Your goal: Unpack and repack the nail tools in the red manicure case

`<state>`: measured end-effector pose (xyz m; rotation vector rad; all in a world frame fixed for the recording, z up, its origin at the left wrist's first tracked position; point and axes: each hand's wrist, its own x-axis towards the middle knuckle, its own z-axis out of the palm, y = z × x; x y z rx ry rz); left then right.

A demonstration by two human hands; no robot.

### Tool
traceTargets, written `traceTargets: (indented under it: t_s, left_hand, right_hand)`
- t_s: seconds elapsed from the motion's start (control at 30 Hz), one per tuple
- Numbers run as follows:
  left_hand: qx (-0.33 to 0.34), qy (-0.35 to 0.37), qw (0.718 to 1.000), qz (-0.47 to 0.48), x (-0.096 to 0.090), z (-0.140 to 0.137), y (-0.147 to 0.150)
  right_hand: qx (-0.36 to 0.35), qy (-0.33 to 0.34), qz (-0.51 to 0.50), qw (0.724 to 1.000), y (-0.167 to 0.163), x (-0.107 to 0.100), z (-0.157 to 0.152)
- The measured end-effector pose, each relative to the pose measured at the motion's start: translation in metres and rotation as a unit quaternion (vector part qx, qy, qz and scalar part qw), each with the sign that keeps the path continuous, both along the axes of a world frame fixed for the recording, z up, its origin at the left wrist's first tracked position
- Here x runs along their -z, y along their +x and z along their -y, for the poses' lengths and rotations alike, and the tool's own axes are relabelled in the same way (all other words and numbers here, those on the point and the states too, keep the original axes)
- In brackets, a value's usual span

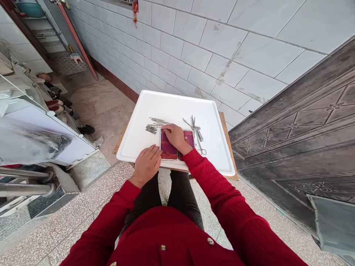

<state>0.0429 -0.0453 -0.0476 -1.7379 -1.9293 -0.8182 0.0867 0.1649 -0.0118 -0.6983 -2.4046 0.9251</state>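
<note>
An open manicure case (169, 152), purple inside with dark red trim, lies on a white tray (166, 103). My left hand (146, 162) rests palm down at the case's lower left edge, its fingers stretched out and its thumb side touching the edge. Over the upper part of the case is my right hand (176, 137), fingers bent together near the top left corner; whatever they may pinch is hidden. Nail clippers (151, 129) and slim metal tools (159, 121) lie left of the case. To its right are scissors (202, 151) and more metal tools (198, 133).
The tray sits on a wooden board (225, 127) before a tiled wall (188, 48). A dark patterned door (294, 133) stands at the right. On the left are a white cabinet (36, 129), shoes (55, 105) and a small pink stool (76, 58).
</note>
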Motion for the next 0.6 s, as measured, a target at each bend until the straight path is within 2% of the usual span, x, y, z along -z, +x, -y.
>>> traceTargets:
  t_s: [0.37,0.6]
  left_hand:
    - [-0.001,0.003,1.0,-0.007,-0.002,0.0,0.0]
    - [0.001,0.008,1.0,-0.009,-0.001,0.0,0.0]
  right_hand:
    - [0.011,0.01,0.032,0.999,0.001,-0.006,0.006]
    - [0.011,-0.067,0.018,0.998,0.002,-0.011,0.002]
